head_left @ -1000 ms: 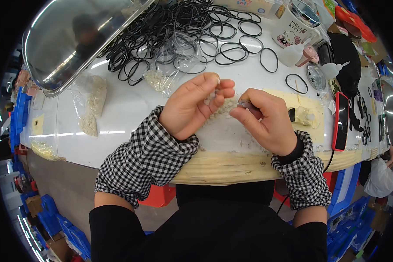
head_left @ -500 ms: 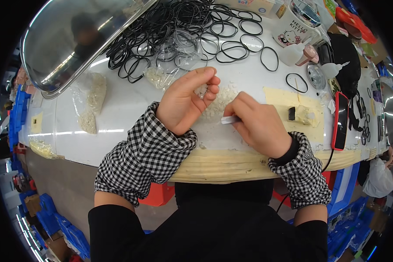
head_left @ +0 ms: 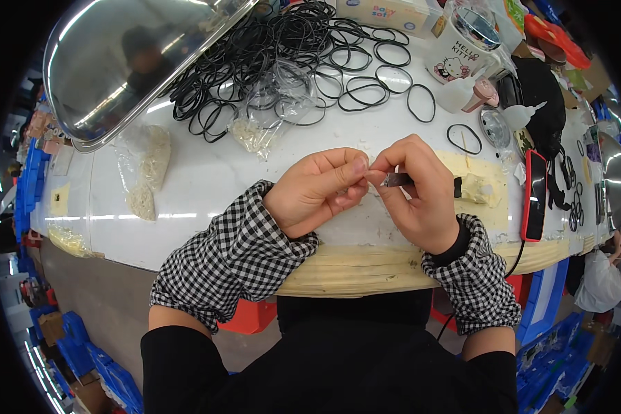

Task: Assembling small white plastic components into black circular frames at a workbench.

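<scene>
In front of my chest, over the white table, my two hands meet fingertip to fingertip. My left hand is closed in a pinch of thumb and forefinger; whatever lies between them is too small to make out. Held in my closed right hand is a short, flat, dark blade-like tool, its end showing between thumb and fingers. The right thumb and forefinger tips touch or nearly touch the left fingertips. Most of the pile of small pale bits is hidden behind my hands.
Black rubber rings heap at the back. Bags of pale bits and a big shiny metal bowl stand left. To the right are a taped yellow sheet, a red-cased phone with a cable, and a white mug.
My right hand has risen and turned, bringing the tool up to my left fingertips. My left hand has moved right and nearer to me, its fingers now pinched. The pale pile has become covered.
</scene>
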### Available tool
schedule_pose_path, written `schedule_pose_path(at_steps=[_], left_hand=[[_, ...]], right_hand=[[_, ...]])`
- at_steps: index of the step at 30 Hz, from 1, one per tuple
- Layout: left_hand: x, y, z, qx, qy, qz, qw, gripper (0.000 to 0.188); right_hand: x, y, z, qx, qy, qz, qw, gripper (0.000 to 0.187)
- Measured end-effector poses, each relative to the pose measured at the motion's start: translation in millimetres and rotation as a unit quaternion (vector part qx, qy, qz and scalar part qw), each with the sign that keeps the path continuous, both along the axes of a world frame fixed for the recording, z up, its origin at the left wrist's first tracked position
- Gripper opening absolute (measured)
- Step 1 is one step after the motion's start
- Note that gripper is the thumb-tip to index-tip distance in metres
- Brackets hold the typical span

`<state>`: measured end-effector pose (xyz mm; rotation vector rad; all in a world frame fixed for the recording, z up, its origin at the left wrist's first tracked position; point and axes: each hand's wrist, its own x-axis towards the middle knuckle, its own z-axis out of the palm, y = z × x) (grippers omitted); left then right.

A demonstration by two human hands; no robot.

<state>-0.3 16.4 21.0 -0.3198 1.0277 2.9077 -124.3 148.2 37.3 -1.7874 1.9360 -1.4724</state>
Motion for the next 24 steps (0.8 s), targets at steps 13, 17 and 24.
schedule_pose_path(at_steps=[13,17,24], left_hand=[[-0.2,4.4,-6.6,-0.058,0.013,0.059,0.996,0.018],[0.3,4.0,-7.3,-0.057,0.026,0.036,0.997,0.021],[2.3,4.8,-5.4,0.009,0.04,0.022,0.999,0.022]], right_hand=[[4.6,1.2,-0.7,0.012,-0.028,-0.035,0.999,0.018],[3.3,0.5,-3.2,-0.017,0.008,-0.032,0.999,0.019],[6.3,0.6,9.6,0.042,0.057,-0.052,0.996,0.02]])
